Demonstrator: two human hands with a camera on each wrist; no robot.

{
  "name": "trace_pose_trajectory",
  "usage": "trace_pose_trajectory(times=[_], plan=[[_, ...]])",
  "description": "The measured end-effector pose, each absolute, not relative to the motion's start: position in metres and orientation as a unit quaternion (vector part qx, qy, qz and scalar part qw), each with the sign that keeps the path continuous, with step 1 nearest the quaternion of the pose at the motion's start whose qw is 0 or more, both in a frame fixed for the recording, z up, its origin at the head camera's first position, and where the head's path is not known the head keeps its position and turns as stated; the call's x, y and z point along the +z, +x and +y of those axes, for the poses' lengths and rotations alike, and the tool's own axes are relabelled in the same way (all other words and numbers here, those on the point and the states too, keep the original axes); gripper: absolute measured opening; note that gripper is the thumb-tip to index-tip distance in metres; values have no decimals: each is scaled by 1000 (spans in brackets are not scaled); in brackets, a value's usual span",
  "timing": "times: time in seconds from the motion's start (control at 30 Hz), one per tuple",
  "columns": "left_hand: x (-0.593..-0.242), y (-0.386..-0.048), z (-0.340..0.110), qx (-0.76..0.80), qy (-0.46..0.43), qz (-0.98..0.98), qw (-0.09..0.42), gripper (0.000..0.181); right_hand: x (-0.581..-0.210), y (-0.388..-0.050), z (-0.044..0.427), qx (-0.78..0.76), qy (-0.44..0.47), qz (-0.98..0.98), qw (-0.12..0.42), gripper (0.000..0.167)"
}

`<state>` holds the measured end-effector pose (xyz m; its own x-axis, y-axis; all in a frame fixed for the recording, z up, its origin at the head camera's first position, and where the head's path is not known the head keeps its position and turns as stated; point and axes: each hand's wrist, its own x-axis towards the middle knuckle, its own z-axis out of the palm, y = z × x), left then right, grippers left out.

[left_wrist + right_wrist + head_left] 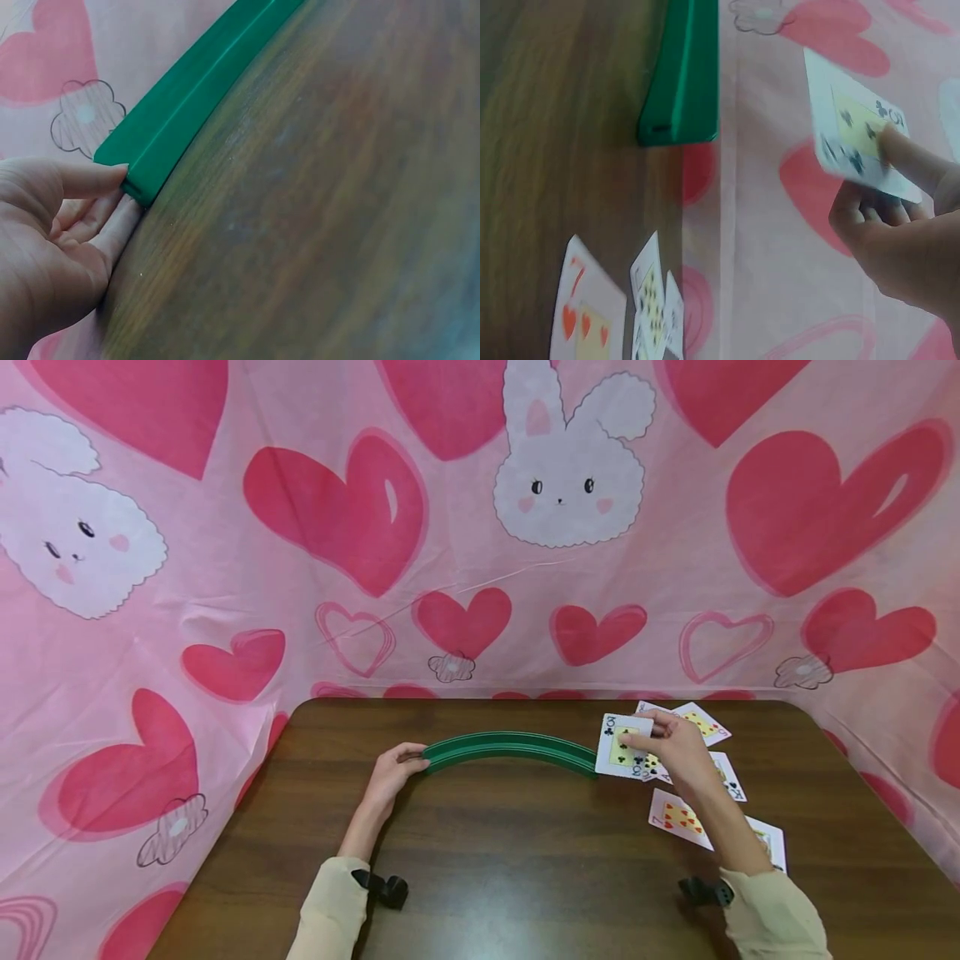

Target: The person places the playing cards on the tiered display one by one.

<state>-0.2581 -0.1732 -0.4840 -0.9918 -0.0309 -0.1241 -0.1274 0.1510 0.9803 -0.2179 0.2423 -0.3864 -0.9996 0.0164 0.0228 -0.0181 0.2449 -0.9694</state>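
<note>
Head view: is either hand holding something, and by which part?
The left hand pinches the curved green strip by its left end; the right hand holds a playing card by one side, thumb on its face, fingers behind.

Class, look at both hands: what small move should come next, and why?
Probably lower the clubs playing card into the right end of the green curved card rack: the right hand pinches the card near that end, not yet in the rack, while the left hand steadies the opposite end.
</note>
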Motion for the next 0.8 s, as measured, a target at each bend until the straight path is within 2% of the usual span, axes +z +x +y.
trace_pose_trajectory(times=[0.3, 0.6, 0.8], plan=[[-484, -257, -173, 646, -62, 760, 36, 25, -375, -226, 224, 665, -7, -745, 60, 43], [-484, -257, -172, 649, -56, 759, 27, 24, -366, -233, 206, 703, 29, -709, 42, 45], [-484, -256, -172, 649, -56, 758, 27, 22, -362, -235, 194, 713, 50, -696, 75, 42]])
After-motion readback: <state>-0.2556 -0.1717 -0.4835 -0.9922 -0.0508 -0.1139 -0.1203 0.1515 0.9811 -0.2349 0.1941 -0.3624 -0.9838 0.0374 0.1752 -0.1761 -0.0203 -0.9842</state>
